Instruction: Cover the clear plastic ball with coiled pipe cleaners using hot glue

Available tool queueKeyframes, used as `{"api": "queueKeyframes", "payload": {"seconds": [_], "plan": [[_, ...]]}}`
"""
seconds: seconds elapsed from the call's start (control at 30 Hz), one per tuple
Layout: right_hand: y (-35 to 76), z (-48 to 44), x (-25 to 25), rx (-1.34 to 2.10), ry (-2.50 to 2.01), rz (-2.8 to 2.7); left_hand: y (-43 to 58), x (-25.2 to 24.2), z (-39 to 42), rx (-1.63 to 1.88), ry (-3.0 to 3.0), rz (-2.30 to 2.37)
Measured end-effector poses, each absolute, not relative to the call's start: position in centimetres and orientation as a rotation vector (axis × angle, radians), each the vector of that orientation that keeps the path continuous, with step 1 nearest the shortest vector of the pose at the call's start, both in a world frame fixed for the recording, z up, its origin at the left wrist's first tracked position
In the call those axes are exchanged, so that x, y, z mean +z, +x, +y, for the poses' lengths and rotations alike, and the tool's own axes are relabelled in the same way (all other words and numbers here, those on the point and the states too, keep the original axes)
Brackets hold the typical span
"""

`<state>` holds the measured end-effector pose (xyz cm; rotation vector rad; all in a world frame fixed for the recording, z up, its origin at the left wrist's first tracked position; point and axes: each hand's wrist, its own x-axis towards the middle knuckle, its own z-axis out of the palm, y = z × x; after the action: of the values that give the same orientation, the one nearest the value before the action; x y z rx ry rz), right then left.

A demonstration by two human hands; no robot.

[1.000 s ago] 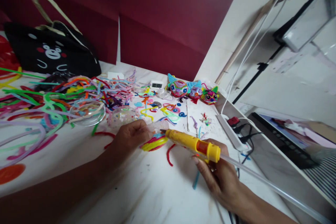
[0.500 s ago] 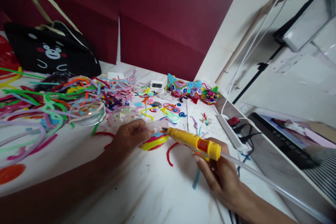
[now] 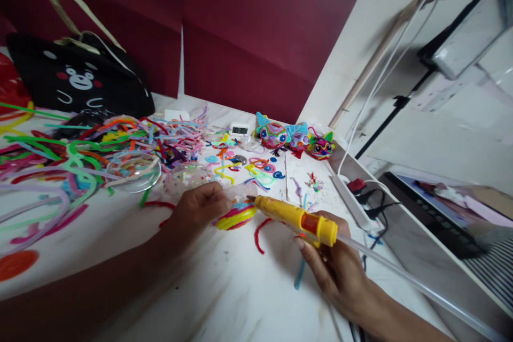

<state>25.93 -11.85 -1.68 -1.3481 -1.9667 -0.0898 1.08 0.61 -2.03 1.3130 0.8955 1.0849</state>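
My left hand (image 3: 198, 207) pinches a clear plastic ball (image 3: 235, 219) at its upper left; yellow, pink and blue pipe cleaners band its lower part. Wrapped round the handle of a yellow hot glue gun (image 3: 288, 215) is my right hand (image 3: 342, 267). The gun's dark nozzle points left at the ball's right side; whether it touches cannot be made out. A long clear glue stick (image 3: 417, 278) sticks out of the gun's back, and a small red light glows on its side. A curved red pipe cleaner (image 3: 258, 239) lies below the nozzle.
Tangled pipe cleaners (image 3: 96, 141) and a clear half shell (image 3: 134, 175) lie left. Behind stand a black bag (image 3: 80, 77), a white timer (image 3: 239, 129) and decorated animal-faced balls (image 3: 272, 134). A power strip (image 3: 355, 203) with cables runs along the right edge.
Almost nothing differs. The glue gun's nozzle has shifted very slightly to the left against the ball; both hands keep their grips.
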Motion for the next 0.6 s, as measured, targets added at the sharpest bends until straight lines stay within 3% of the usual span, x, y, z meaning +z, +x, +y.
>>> {"api": "queueKeyframes", "payload": {"seconds": [0.6], "plan": [[25.3, -12.52, -2.24, -0.033, -1.407, -1.944, 0.99, -2.37, 0.74, 1.028, 1.434, 0.888]]}}
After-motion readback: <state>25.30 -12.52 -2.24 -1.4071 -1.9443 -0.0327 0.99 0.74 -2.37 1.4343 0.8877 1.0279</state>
